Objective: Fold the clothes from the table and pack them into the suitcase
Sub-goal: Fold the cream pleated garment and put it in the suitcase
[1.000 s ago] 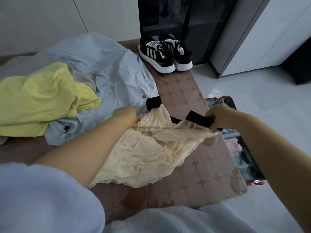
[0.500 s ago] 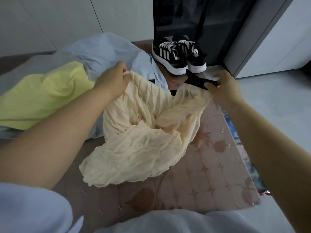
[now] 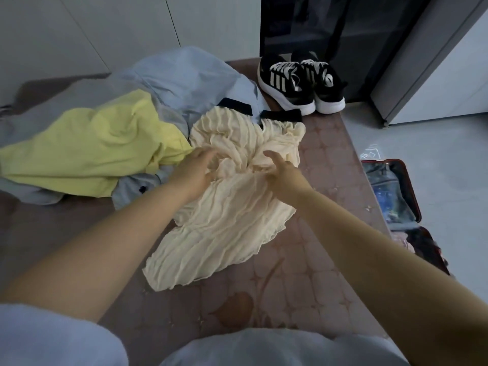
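Note:
A cream crinkled garment with two black bands at its far end lies spread on the brown patterned table. My left hand and my right hand are both on its middle. Each pinches a bunch of the fabric, which is gathered into folds between them. To the left lie a yellow garment and, under and behind it, a light blue garment. The open suitcase, red-rimmed, lies on the floor to the right of the table with packed items inside.
A pair of black and white sneakers stands at the table's far end. Behind them is a dark glass cabinet, with a white cupboard to the right. Grey floor lies beyond the table's right edge.
The garment, held up by its black bands before, now lies on the table. Both hands have let go of the bands and moved nearer, to the garment's middle.

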Action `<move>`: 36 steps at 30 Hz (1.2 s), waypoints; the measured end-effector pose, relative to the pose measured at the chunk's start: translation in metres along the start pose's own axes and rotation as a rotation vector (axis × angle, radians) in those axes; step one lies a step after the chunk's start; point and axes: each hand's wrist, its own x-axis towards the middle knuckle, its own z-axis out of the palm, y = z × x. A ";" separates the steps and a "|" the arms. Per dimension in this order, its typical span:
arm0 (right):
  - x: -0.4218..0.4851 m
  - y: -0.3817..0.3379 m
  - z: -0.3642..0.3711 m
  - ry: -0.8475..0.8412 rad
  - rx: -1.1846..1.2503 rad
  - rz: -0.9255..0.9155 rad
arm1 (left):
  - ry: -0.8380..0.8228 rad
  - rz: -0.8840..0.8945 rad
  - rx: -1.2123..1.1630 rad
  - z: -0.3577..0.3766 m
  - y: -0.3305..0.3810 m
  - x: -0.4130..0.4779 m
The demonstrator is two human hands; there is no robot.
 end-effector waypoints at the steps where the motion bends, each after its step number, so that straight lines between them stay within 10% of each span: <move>1: 0.005 -0.004 0.001 -0.039 -0.044 0.013 | -0.087 0.021 -0.026 0.004 0.004 -0.003; 5: 0.024 -0.009 0.011 -0.201 -0.244 0.032 | -0.347 -0.033 0.274 0.013 0.020 -0.011; 8: 0.014 0.001 0.000 -0.074 0.086 0.069 | -0.405 0.005 0.435 0.016 0.026 -0.026; 15: -0.017 0.054 -0.061 0.510 0.673 0.306 | 0.055 -0.069 0.124 0.004 0.013 -0.017; 20: -0.014 0.076 -0.063 0.337 0.299 0.418 | -0.039 -0.251 0.126 0.012 0.001 0.010; 23: -0.029 0.065 -0.025 0.225 0.113 0.121 | -0.135 -0.249 0.160 0.025 0.002 0.013; 27: -0.043 0.050 0.011 0.163 -0.039 -0.144 | 0.033 -0.176 0.135 0.022 0.004 0.006; 36: -0.017 0.054 -0.013 0.116 0.077 0.091 | 0.399 -0.203 -0.200 -0.032 -0.016 -0.011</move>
